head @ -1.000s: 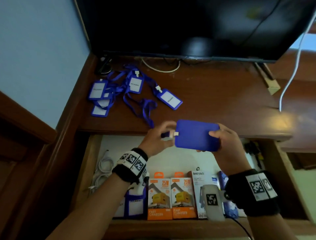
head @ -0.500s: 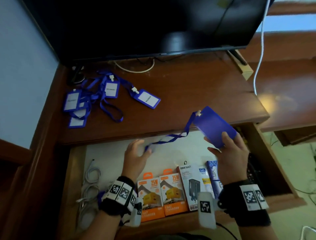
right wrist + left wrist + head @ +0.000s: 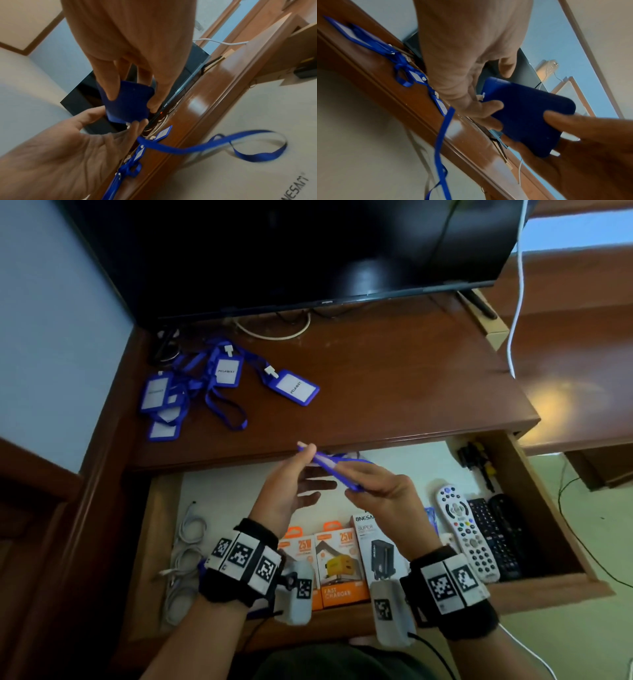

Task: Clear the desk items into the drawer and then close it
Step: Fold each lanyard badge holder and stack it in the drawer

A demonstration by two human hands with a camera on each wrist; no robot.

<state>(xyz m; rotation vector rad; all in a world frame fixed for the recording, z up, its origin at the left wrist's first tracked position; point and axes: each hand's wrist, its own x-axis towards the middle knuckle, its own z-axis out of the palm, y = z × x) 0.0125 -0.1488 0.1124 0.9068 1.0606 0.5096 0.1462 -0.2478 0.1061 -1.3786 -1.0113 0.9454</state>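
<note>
Edge-on to the head view, a blue badge holder [image 3: 337,472] hangs over the open drawer [image 3: 548,587]. My right hand [image 3: 359,481] pinches it between thumb and fingers, as the right wrist view shows on the badge holder [image 3: 126,113]. My left hand [image 3: 310,470] has straight fingers touching its white clip end, thumb apart. Its blue lanyard [image 3: 205,146] loops down over the drawer floor. Several more badge holders [image 3: 191,385] with tangled lanyards lie at the desk's back left, one [image 3: 294,387] a little apart.
The drawer holds orange charger boxes [image 3: 339,566], a white-and-black charger box, white cables [image 3: 185,556] at the left and remotes [image 3: 466,535] at the right. A black monitor [image 3: 308,251] stands at the desk's back. A white cable [image 3: 519,302] hangs at the right.
The right hand has brought the badge holder in from the right and turned it edge-on. The left hand has risen from the lanyard to the clip end. The lanyard now hangs slack.
</note>
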